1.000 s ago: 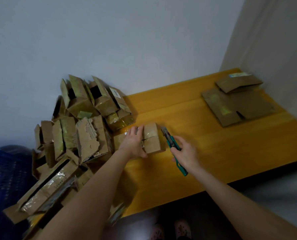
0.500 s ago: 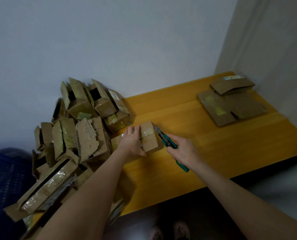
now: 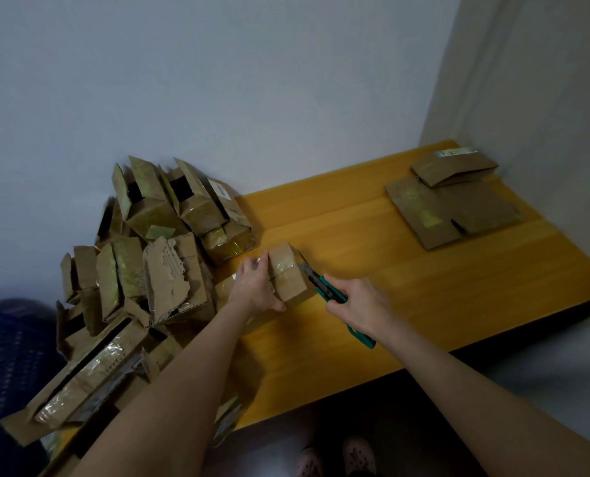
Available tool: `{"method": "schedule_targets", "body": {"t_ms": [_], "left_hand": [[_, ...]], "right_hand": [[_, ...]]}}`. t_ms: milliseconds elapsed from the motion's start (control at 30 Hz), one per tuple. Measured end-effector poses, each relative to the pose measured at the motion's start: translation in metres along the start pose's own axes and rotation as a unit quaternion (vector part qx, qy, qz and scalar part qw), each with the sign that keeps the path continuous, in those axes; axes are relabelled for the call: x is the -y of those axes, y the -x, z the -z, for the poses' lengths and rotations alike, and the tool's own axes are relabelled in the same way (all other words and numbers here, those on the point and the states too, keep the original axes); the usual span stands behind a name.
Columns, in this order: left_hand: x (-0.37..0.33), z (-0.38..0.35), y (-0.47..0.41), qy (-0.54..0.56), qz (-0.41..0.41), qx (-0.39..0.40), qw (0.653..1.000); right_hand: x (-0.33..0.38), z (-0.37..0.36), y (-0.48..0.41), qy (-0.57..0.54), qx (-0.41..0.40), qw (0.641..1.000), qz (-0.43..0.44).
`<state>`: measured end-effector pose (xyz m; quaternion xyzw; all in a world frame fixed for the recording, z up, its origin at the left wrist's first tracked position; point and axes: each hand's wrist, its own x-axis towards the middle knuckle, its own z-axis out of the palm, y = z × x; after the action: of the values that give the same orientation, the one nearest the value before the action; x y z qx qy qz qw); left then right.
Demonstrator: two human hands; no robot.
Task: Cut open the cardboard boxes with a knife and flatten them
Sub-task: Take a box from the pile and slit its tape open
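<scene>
The head view, the only one, looks down on a yellow wooden bench (image 3: 372, 235) set into a corner of the room. Near the middle of its front half a small taped cardboard box (image 3: 286, 273) sits on the bench top, just beside the heap of uncut boxes (image 3: 142, 256) that fills the left end. The left hand (image 3: 257, 287) is closed over the box's left side and top, fingers wrapped on it, pinning it down. The right hand (image 3: 362, 304) is closed round the green handle of a utility knife (image 3: 324, 290), whose blade tip touches the box's right face, or lies just at it; which one cannot be told. The knife's long axis runs diagonally, handle toward the front edge and blade pointing toward the back-left and the box. The box's long axis runs roughly from front to back, with a tape band across its top. The step in hand looks like the start of the cut on this box. The next move likely calls for drawing the blade along the taped seam while the left fingers stay clear of its path. Flattened cardboard (image 3: 452, 208) lies at the back-right corner, well apart.
</scene>
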<state>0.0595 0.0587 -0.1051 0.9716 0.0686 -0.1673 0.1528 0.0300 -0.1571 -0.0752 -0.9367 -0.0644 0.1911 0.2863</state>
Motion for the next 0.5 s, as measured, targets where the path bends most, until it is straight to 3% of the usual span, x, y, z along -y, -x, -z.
{"method": "schedule_targets", "body": {"t_ms": [300,400,500], "left_hand": [[-0.001,-0.001,0.0,0.014,0.03,0.001,0.999],[-0.009,0.005,-0.002,0.056,0.051,-0.005,0.997],[-0.017,0.012,-0.007,0.114,0.086,-0.001,0.99]], "right_hand": [[-0.009,-0.004,0.002,0.034,0.013,0.999,0.002],[-0.014,-0.008,-0.002,-0.094,-0.018,0.995,-0.035],[-0.013,-0.01,-0.012,-0.3,-0.072,0.945,-0.103]]}}
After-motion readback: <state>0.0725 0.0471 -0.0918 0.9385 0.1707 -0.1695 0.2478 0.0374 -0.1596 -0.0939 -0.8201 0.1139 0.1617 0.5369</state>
